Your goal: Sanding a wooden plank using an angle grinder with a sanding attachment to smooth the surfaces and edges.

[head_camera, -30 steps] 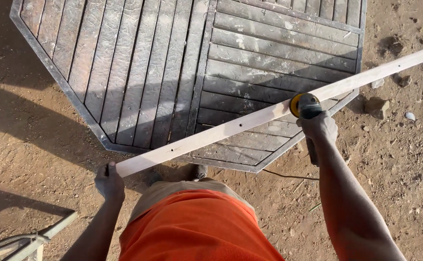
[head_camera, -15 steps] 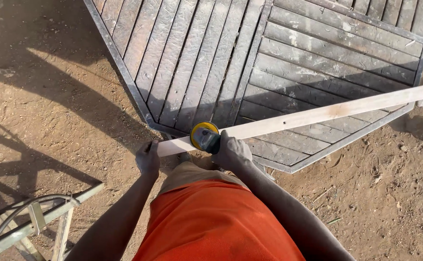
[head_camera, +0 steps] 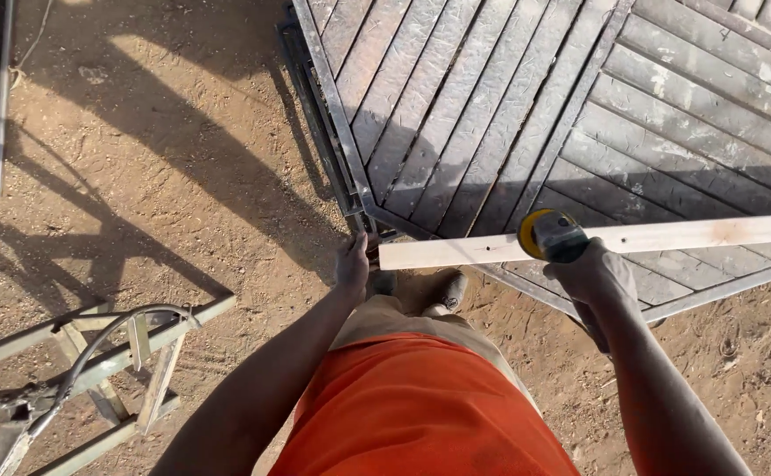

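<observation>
Two bare hands worked a pale wooden plank (head_camera: 667, 238) that lay across the near corner of a slatted grey tabletop (head_camera: 526, 97), running from about nine o'clock to three o'clock and cut off by the right edge of the view. Far left, a metal frame (head_camera: 94, 353) with a grey cable (head_camera: 103, 339) draped over it stood on the dirt ground (head_camera: 156, 185), well apart from the work. At the plank's nine o'clock end, the left hand (head_camera: 353, 264) was clasped about the cut end, fingers curled shut on the wood. Just below, at six o'clock from that end, two dark shoes (head_camera: 420, 289) showed above an orange garment (head_camera: 420, 414). Farther right, the right hand (head_camera: 599, 280) was wrapped tightly around a power sander (head_camera: 551, 235), whose yellow disc rested on the plank's near edge. Its handle was mostly hidden under the fingers, so its shape was hard to make out.
</observation>
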